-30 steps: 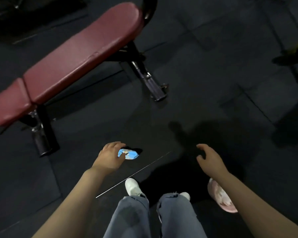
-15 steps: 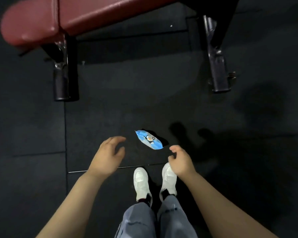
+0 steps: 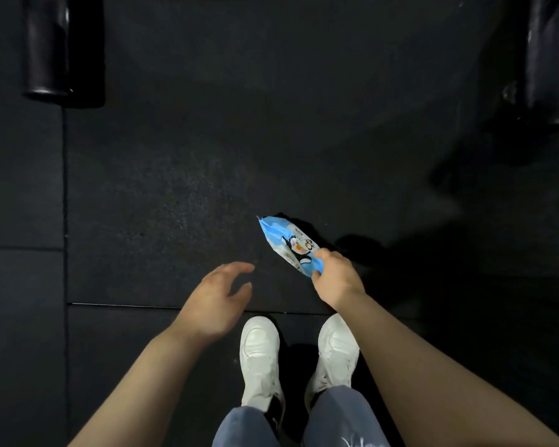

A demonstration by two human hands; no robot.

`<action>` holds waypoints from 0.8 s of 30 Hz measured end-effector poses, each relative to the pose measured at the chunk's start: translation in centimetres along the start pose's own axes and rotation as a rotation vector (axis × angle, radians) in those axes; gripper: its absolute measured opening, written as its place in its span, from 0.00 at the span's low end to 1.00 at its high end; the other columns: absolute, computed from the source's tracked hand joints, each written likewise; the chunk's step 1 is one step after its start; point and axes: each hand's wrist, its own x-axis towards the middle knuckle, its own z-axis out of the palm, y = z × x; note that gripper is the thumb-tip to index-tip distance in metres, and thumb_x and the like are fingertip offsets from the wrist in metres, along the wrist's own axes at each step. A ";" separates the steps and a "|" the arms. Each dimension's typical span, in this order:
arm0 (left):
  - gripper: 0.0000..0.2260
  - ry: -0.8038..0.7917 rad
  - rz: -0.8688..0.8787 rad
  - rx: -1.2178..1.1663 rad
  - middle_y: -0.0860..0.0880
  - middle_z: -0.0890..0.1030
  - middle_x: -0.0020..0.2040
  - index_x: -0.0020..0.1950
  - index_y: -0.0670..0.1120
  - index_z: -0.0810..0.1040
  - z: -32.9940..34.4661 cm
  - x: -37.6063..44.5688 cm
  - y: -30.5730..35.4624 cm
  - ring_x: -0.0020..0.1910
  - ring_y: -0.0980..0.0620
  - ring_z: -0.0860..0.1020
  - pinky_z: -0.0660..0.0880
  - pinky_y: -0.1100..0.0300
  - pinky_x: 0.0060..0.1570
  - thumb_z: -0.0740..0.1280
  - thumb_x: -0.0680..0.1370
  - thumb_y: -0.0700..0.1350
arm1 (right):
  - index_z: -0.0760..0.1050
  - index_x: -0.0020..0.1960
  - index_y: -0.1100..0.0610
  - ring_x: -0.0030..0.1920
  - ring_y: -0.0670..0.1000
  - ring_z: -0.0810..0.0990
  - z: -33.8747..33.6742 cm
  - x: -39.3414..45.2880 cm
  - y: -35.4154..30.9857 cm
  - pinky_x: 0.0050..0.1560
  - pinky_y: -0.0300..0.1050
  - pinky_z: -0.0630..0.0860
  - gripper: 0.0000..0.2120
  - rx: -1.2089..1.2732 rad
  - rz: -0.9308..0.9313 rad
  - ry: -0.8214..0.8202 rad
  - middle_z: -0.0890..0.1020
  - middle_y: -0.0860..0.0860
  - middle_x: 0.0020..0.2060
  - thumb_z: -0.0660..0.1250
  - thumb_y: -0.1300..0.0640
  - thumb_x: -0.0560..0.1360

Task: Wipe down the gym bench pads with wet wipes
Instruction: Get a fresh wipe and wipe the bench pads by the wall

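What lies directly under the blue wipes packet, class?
Black rubber floor matting lies under the blue wipes packet, which the right hand pinches at its near end. Whether it touches the floor is unclear; its contents are hidden.

We see a floor [image 3: 175,188] of matt, speckled black rubber tiles, rough-grained. The wipes packet [image 3: 288,243] looks like thin glossy plastic film, crinkled. The bench's two feet [image 3: 47,46] look like smooth black rubber or plastic with a dull sheen. Our shoes [image 3: 260,356] are smooth white; our jeans [image 3: 342,417] are faded, frayed denim.

White shoes [image 3: 296,356] on black floor mats [image 3: 162,201]
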 end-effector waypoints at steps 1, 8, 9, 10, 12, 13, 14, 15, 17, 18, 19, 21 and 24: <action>0.16 -0.013 -0.008 -0.002 0.62 0.70 0.60 0.69 0.54 0.74 0.5 0.4 -0.9 0.62 0.63 0.68 0.59 0.78 0.55 0.64 0.81 0.46 | 0.68 0.68 0.53 0.61 0.54 0.73 1.0 0.7 0.0 0.57 0.48 0.75 0.19 -0.032 -0.002 0.022 0.75 0.53 0.61 0.64 0.54 0.78; 0.15 -0.040 -0.034 -0.037 0.62 0.71 0.61 0.68 0.56 0.75 2.4 1.6 -3.7 0.60 0.64 0.68 0.60 0.82 0.50 0.64 0.81 0.47 | 0.73 0.61 0.54 0.54 0.54 0.78 3.5 2.6 0.2 0.54 0.46 0.72 0.12 -0.198 -0.016 0.234 0.79 0.52 0.55 0.62 0.53 0.79; 0.15 -0.041 -0.045 -0.047 0.62 0.71 0.61 0.68 0.56 0.75 2.4 1.6 -3.6 0.60 0.63 0.69 0.61 0.78 0.53 0.63 0.81 0.47 | 0.75 0.60 0.54 0.53 0.54 0.78 3.3 2.4 0.1 0.53 0.45 0.73 0.11 -0.190 -0.037 0.246 0.80 0.52 0.54 0.62 0.53 0.80; 0.15 -0.046 -0.059 -0.058 0.62 0.72 0.61 0.67 0.57 0.75 2.4 1.5 -3.5 0.62 0.62 0.70 0.62 0.73 0.57 0.63 0.81 0.47 | 0.76 0.59 0.55 0.53 0.54 0.78 3.0 1.9 -0.1 0.52 0.46 0.74 0.10 -0.164 -0.057 0.254 0.80 0.52 0.54 0.61 0.54 0.80; 0.15 -0.057 -0.080 -0.105 0.61 0.74 0.63 0.67 0.57 0.75 2.3 0.8 -2.8 0.64 0.60 0.71 0.64 0.66 0.62 0.63 0.80 0.47 | 0.76 0.56 0.56 0.52 0.53 0.78 1.9 0.3 -0.6 0.50 0.46 0.75 0.08 -0.078 -0.089 0.272 0.80 0.52 0.53 0.62 0.56 0.79; 0.15 -0.059 -0.085 -0.146 0.60 0.75 0.64 0.67 0.56 0.75 2.1 0.4 -2.3 0.65 0.60 0.72 0.65 0.64 0.64 0.63 0.80 0.47 | 0.76 0.54 0.56 0.52 0.53 0.77 1.1 -0.7 -0.9 0.49 0.46 0.76 0.06 -0.034 -0.103 0.274 0.79 0.52 0.53 0.62 0.57 0.79; 0.15 -0.060 -0.093 -0.198 0.59 0.76 0.64 0.67 0.56 0.75 1.9 -0.2 -1.6 0.65 0.59 0.73 0.66 0.63 0.66 0.64 0.80 0.46 | 0.75 0.52 0.56 0.52 0.53 0.77 0.1 -1.8 -1.2 0.49 0.47 0.76 0.05 0.004 -0.118 0.276 0.79 0.52 0.53 0.62 0.57 0.79; 0.15 -0.058 -0.101 -0.256 0.58 0.77 0.64 0.66 0.55 0.76 1.7 -0.8 -0.8 0.66 0.59 0.73 0.67 0.62 0.67 0.64 0.80 0.45 | 0.74 0.51 0.56 0.52 0.52 0.77 -0.9 -3.2 -1.5 0.48 0.47 0.78 0.03 0.037 -0.137 0.284 0.79 0.52 0.53 0.63 0.58 0.79; 0.15 -0.047 -0.116 -0.372 0.57 0.77 0.65 0.67 0.53 0.75 1.1 -2.1 1.1 0.65 0.59 0.74 0.67 0.63 0.67 0.65 0.80 0.45 | 0.73 0.49 0.56 0.54 0.52 0.78 -3.0 -6.1 -2.2 0.49 0.49 0.79 0.01 0.111 -0.180 0.311 0.79 0.52 0.54 0.64 0.59 0.78; 0.16 -0.041 -0.120 -0.423 0.56 0.77 0.66 0.69 0.52 0.74 0.8 -2.9 2.3 0.65 0.59 0.74 0.66 0.64 0.66 0.66 0.80 0.45 | 0.74 0.48 0.56 0.54 0.52 0.78 -4.2 -7.7 -2.6 0.49 0.50 0.79 0.01 0.159 -0.201 0.327 0.79 0.52 0.54 0.64 0.59 0.78; 0.19 -0.032 -0.118 -0.465 0.56 0.76 0.67 0.71 0.51 0.72 0.3 -3.7 3.7 0.65 0.59 0.74 0.66 0.64 0.65 0.67 0.80 0.47 | 0.75 0.48 0.56 0.54 0.52 0.78 -5.5 -9.5 -3.0 0.49 0.50 0.79 0.01 0.209 -0.231 0.347 0.79 0.51 0.54 0.65 0.60 0.77; 0.23 -0.001 -0.094 -0.537 0.60 0.73 0.65 0.73 0.53 0.68 -0.9 -6.0 7.0 0.64 0.60 0.73 0.67 0.63 0.63 0.68 0.79 0.51 | 0.76 0.48 0.56 0.55 0.50 0.78 -8.5 -13.3 -4.2 0.50 0.47 0.79 0.02 0.294 -0.323 0.400 0.80 0.49 0.54 0.66 0.61 0.76; 0.21 0.052 -0.058 -0.603 0.66 0.76 0.60 0.68 0.56 0.69 -3.0 -10.3 11.8 0.60 0.63 0.75 0.70 0.61 0.59 0.67 0.77 0.58 | 0.78 0.50 0.58 0.58 0.50 0.76 -12.7 -19.6 -6.1 0.56 0.45 0.76 0.05 0.339 -0.444 0.445 0.80 0.48 0.56 0.66 0.63 0.76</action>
